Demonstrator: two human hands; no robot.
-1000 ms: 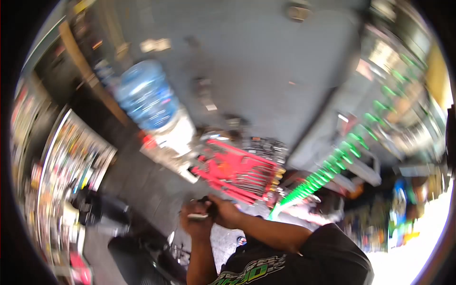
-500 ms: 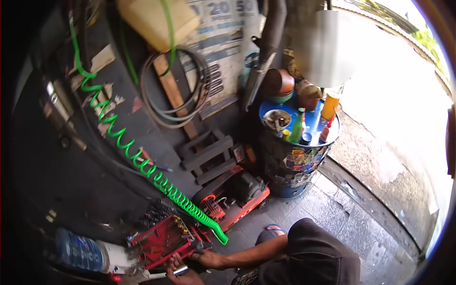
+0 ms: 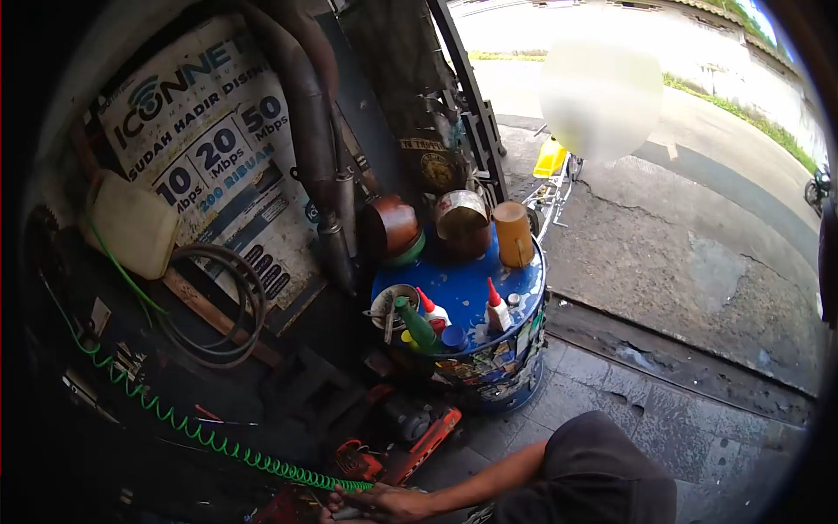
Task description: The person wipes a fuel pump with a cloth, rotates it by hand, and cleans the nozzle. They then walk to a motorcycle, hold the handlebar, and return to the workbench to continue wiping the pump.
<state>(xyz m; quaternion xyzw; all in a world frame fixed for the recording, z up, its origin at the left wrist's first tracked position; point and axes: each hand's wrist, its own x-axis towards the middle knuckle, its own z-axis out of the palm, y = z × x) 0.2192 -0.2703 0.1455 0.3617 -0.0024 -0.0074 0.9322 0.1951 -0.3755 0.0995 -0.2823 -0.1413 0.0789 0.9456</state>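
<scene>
At the bottom edge, my right hand (image 3: 393,502) reaches in from the right with its fingers curled; what they close on, if anything, is hidden. Just left of it, my left hand (image 3: 334,501) is partly cut off by the frame, its fingers bent beside a short silver metal tool (image 3: 351,513). Both hands are close together, almost touching. The end of a green coiled air hose (image 3: 336,481) passes right above them. A red toolbox (image 3: 288,505), dim and cropped, lies to their left.
An orange-and-black air compressor (image 3: 428,445) stands beyond my hands. Behind it, a blue drum (image 3: 476,349) carries bottles, bowls and an orange mug (image 3: 513,234). Exhaust pipes (image 3: 310,113) and a poster (image 3: 218,148) are along the wall. A doorway sill (image 3: 681,354) borders the street.
My view has swung up and to the right, showing more street and poster. My hands sit lower in the frame, and the toolbox has mostly dropped out; the water jug is no longer visible.
</scene>
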